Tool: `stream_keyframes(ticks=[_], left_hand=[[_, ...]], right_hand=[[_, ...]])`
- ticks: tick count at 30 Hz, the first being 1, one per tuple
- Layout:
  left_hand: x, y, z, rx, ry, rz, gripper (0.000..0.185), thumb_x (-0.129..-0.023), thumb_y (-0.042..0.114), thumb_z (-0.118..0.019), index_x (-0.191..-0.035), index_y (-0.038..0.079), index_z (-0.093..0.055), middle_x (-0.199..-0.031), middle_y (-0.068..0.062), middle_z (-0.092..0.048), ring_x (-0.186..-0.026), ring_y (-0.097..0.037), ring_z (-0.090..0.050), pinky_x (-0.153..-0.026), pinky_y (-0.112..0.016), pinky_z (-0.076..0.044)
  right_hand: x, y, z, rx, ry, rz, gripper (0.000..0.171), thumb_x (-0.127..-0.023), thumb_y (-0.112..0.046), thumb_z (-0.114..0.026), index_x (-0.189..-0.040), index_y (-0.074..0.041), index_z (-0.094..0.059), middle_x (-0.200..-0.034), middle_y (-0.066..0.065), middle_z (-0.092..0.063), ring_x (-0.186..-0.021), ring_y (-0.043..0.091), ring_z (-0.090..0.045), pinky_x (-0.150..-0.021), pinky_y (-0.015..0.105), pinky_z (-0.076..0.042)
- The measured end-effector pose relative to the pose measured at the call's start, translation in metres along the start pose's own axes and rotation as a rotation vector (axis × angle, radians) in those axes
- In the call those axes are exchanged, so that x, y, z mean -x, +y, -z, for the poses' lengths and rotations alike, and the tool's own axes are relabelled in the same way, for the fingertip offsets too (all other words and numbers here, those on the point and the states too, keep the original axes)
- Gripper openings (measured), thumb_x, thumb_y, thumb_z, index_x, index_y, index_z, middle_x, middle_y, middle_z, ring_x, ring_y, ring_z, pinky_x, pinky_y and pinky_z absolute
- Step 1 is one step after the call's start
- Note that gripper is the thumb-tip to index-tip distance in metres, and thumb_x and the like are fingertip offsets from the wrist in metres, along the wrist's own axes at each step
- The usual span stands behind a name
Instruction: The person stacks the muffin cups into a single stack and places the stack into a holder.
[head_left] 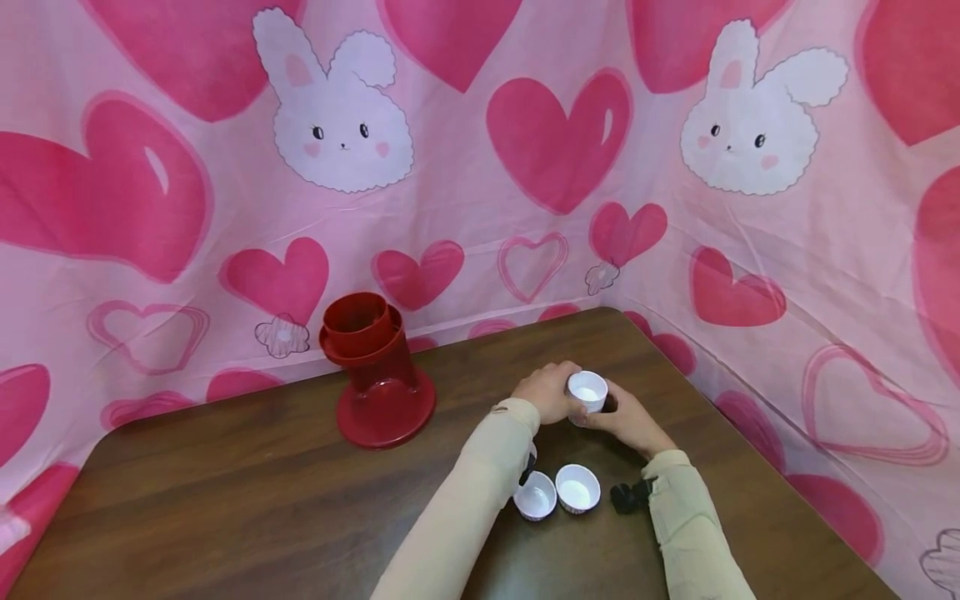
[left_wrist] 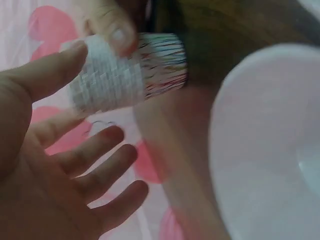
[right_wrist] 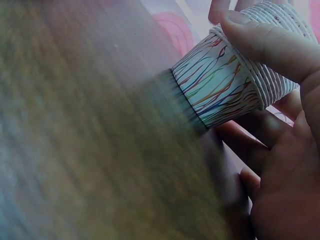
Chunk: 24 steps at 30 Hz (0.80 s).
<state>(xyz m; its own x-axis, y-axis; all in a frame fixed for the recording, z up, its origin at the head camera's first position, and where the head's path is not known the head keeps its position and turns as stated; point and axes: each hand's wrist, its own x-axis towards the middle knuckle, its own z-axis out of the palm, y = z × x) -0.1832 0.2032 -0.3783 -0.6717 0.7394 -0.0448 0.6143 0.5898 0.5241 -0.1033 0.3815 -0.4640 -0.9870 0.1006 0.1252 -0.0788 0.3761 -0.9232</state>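
Observation:
A stack of white paper baking cups (head_left: 587,388) stands between both hands towards the table's far right. Thin coloured streaks mark its bottom cup (right_wrist: 215,82), and the tightly nested rims (left_wrist: 107,80) fill the rest. My left hand (head_left: 549,394) pinches the stack's rim end between thumb and index finger, its other fingers spread apart. From the right, my right hand (head_left: 633,425) grips the stack, thumb across the rims. Two single paper cups, one left (head_left: 536,497) and one right (head_left: 578,489), stand side by side nearer me. Another cup (head_left: 533,452) is mostly hidden by the left sleeve.
A red stand (head_left: 386,408) with a wide round base holds a red cylinder (head_left: 357,327) at the back of the brown wooden table (head_left: 247,492). Pink heart-and-rabbit cloth (head_left: 450,192) hangs behind the table and along its right side.

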Motion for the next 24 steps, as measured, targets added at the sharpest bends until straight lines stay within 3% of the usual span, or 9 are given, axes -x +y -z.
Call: stream_keyframes(ticks=[3,7,12,17,24], left_hand=[[0.008,-0.006,0.01,-0.005,-0.043,-0.041,0.048,-0.09,0.032,-0.077,-0.132,0.014,-0.063,-0.124,-0.003,-0.065,-0.113,-0.018,-0.06,-0.098,-0.037,-0.047],[0.029,-0.021,0.028,0.061,-0.096,-0.104,0.038,-0.095,0.025,-0.072,-0.129,0.011,-0.065,-0.128,-0.003,-0.065,-0.121,-0.018,-0.057,-0.104,-0.034,-0.043],[0.061,-0.046,0.04,0.095,-0.147,-0.08,0.053,-0.09,0.016,-0.074,-0.141,0.014,-0.058,-0.141,-0.004,-0.056,-0.132,-0.023,-0.049,-0.109,-0.041,-0.039],[0.087,-0.066,0.037,0.089,-0.193,-0.06,0.071,-0.083,0.011,-0.078,-0.148,0.011,-0.049,-0.145,-0.011,-0.051,-0.133,-0.027,-0.048,-0.109,-0.043,-0.039],[0.106,-0.082,0.015,0.115,-0.162,-0.071,0.077,-0.08,0.015,-0.083,-0.148,0.008,-0.048,-0.141,-0.01,-0.051,-0.131,-0.024,-0.049,-0.109,-0.04,-0.039]], right_hand=[[0.0,0.001,-0.001,-0.024,-0.004,-0.011,0.066,-0.083,-0.014,-0.083,-0.139,0.0,-0.052,-0.126,0.018,-0.06,-0.113,0.033,-0.055,-0.101,0.049,-0.042],[-0.001,0.001,0.0,-0.029,0.001,-0.026,0.069,-0.083,-0.015,-0.084,-0.141,0.0,-0.05,-0.127,0.019,-0.06,-0.115,0.034,-0.055,-0.102,0.05,-0.041],[-0.004,0.0,-0.001,-0.005,0.006,-0.039,0.07,-0.082,-0.015,-0.084,-0.141,0.001,-0.05,-0.125,0.019,-0.062,-0.114,0.034,-0.056,-0.101,0.049,-0.042],[-0.006,-0.001,-0.002,0.035,0.019,-0.041,0.071,-0.083,-0.016,-0.084,-0.141,0.002,-0.05,-0.124,0.02,-0.062,-0.113,0.034,-0.056,-0.1,0.049,-0.043],[0.0,-0.003,-0.002,0.048,0.019,-0.048,0.07,-0.084,-0.017,-0.084,-0.141,0.002,-0.05,-0.122,0.017,-0.063,-0.11,0.029,-0.057,-0.097,0.041,-0.045]])
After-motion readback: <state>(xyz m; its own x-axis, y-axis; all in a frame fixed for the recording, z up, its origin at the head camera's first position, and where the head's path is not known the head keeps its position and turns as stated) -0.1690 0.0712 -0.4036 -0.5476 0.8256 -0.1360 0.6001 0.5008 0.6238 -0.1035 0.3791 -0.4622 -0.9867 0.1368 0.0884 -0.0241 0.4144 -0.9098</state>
